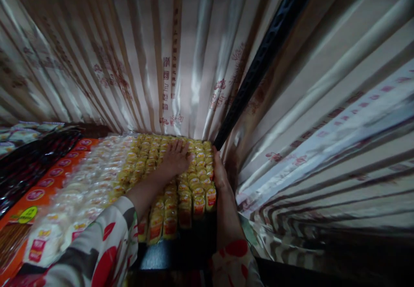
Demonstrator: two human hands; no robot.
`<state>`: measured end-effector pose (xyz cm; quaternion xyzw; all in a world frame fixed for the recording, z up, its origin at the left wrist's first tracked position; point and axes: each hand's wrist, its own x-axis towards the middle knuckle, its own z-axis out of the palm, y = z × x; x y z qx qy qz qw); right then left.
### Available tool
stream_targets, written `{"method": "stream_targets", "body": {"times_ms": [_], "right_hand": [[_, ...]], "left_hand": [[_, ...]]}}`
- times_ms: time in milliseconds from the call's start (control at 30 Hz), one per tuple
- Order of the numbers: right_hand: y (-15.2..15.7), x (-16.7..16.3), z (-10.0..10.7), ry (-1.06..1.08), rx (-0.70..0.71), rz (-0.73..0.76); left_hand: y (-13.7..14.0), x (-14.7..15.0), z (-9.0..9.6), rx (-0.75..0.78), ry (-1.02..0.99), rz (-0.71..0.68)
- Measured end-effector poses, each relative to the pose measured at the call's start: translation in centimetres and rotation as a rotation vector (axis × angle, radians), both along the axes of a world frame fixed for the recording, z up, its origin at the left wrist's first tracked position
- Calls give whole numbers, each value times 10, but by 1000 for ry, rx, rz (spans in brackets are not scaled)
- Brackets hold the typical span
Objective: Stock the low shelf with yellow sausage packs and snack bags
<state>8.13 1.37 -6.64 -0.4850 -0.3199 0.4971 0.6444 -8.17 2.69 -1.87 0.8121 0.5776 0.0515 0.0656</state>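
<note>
Rows of small yellow wrapped packets with red labels stand close together on a dark shelf. My left hand lies flat on top of these packets near the back, fingers stretched out and slightly apart. At the right end of the rows, my right hand is held upright along the side of the outermost packets, its palm turned towards them. Its fingers look straight, with nothing gripped in them. Some packets are hidden under my left hand and forearm.
Left of the yellow rows stand white clear-wrapped packets, orange packs and dark glossy packs. A pleated printed curtain hangs behind and to the right. A black slotted post rises by the back right corner.
</note>
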Motion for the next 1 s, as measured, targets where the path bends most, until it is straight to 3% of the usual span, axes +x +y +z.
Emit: {"method": "stream_targets", "body": {"times_ms": [100, 167, 333, 1000], "right_hand": [[1, 0, -2, 116, 0, 138], [3, 0, -4, 147, -6, 152], [5, 1, -7, 139, -32, 116], [0, -5, 5, 83, 21, 63]], "left_hand": [[2, -12, 8, 35, -25, 14], [2, -23, 8, 47, -17, 78], [4, -38, -3, 26, 1, 164], [9, -38, -13, -28, 51, 144]]}}
